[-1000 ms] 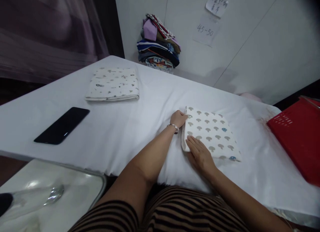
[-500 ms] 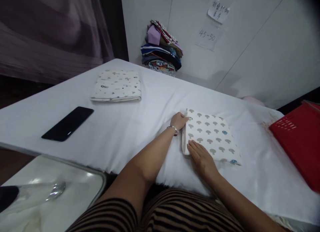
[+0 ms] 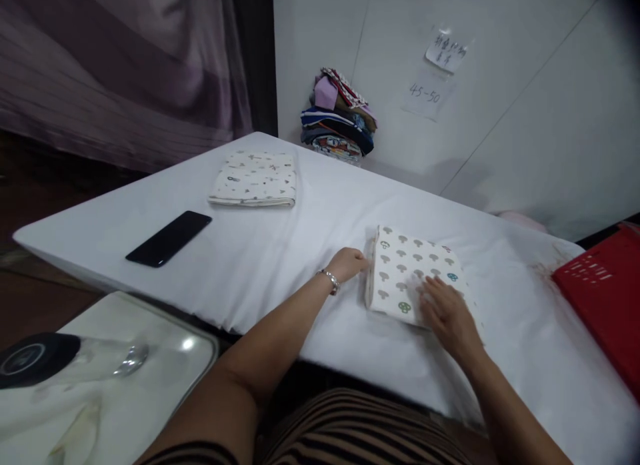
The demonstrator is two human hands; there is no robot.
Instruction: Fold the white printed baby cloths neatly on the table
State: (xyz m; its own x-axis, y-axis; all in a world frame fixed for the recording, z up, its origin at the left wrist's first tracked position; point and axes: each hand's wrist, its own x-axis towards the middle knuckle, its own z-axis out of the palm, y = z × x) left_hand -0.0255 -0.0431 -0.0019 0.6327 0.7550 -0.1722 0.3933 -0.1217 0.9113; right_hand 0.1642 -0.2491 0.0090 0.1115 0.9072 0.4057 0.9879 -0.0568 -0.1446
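Note:
A folded white cloth with a mushroom print (image 3: 407, 268) lies on the white-covered table (image 3: 310, 225) in front of me. My left hand (image 3: 349, 263), with a bracelet at the wrist, touches the cloth's left edge, fingers curled against it. My right hand (image 3: 447, 311) lies flat and open on the cloth's near right part, fingers spread.
A second folded patterned cloth (image 3: 254, 179) and a black phone (image 3: 169, 237) lie to the left. A pile of folded coloured fabrics (image 3: 340, 115) stands against the wall. A red basket (image 3: 603, 298) sits at the right. A glass-topped stand (image 3: 107, 378) is at lower left.
My right hand has slid rightward across the mushroom cloth from its near left corner. My left hand stays at the left edge. The camera view has shifted.

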